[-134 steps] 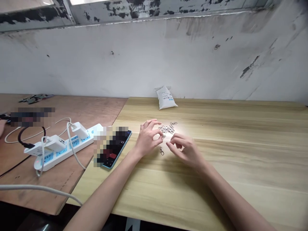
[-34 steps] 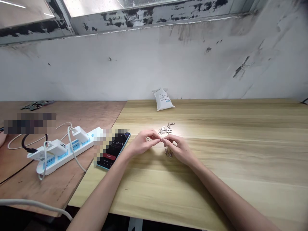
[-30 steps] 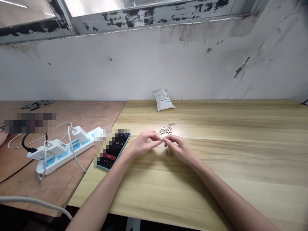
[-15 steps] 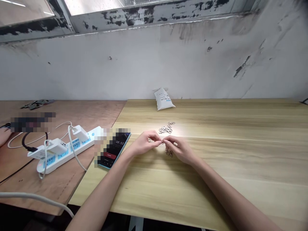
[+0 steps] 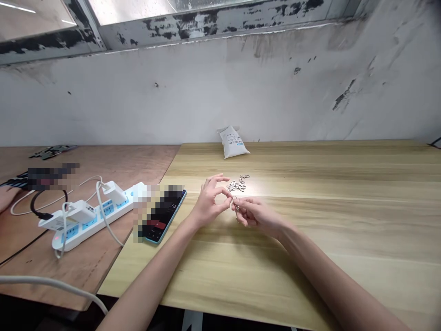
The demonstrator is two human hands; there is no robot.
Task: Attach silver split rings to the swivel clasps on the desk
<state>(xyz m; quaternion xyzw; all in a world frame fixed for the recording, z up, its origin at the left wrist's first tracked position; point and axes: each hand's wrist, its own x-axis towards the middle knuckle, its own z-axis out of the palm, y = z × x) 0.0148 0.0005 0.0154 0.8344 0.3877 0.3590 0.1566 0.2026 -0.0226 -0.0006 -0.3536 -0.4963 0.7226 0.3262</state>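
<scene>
Above the wooden table, the thumb and index finger of my left hand (image 5: pixel 211 202) pinch one side of a small metal ring (image 5: pixel 234 198); its other fingers are raised and spread. My right hand (image 5: pixel 257 214) holds the ring's other side between closed fingers. Below the ring, a small metal piece (image 5: pixel 237 208) shows at the right fingers, partly hidden and too small to tell its exact kind. Just beyond my hands lies a loose pile of small metal rings and clasps (image 5: pixel 236 186).
A white labelled packet (image 5: pixel 234 143) lies near the wall. To the left are a phone (image 5: pixel 167 215) and a white power strip (image 5: pixel 98 220) with plugs and cables, the strip on a browner tabletop (image 5: pixel 138 161). Another person's hand (image 5: pixel 7 196) shows at the far left edge.
My left hand's outer fingers have lifted and spread from a curled pose. My right hand has turned, its fingers curling in, and the metal pieces hanging beneath it are now mostly hidden.
</scene>
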